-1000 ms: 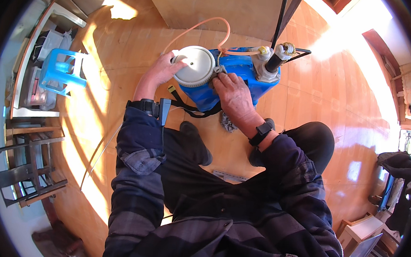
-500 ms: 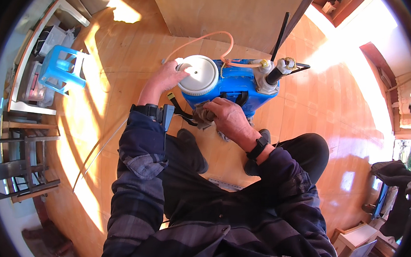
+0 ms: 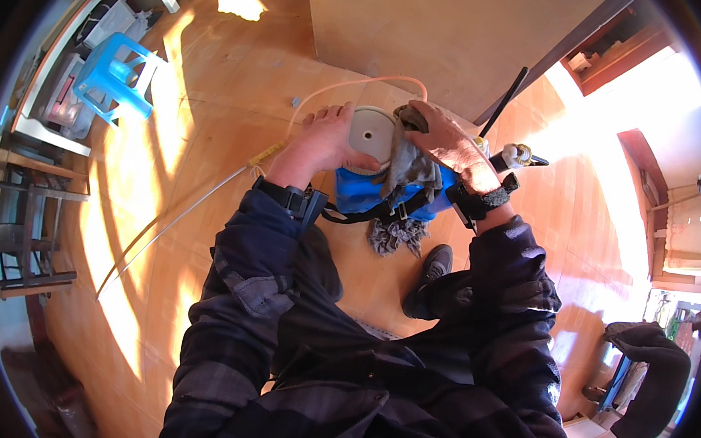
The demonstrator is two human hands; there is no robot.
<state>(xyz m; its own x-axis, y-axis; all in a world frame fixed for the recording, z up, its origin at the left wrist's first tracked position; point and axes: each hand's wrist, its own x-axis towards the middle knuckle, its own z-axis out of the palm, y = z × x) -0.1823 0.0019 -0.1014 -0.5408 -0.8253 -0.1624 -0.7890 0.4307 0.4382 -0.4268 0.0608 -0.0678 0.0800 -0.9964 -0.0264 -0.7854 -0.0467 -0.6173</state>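
Blue tank is sitting on the floor at my 12 o'clock, between my hands. White round lid is covering its left part. Left hand is spreading open around the lid's 9 o'clock side, thumb resting on the rim near 7. Right hand is gripping a grey rag at the lid's 3 o'clock edge; the cloth is hanging down over the tank front. My hand is hiding much of the tank top there.

Second grey rag is lying crumpled on the floor, 6 o'clock of the tank. Orange hose is arcing past the lid's 12. White fitting is sticking out at 3. Thin rod is running off toward 8. Blue stool is standing well apart at 10.
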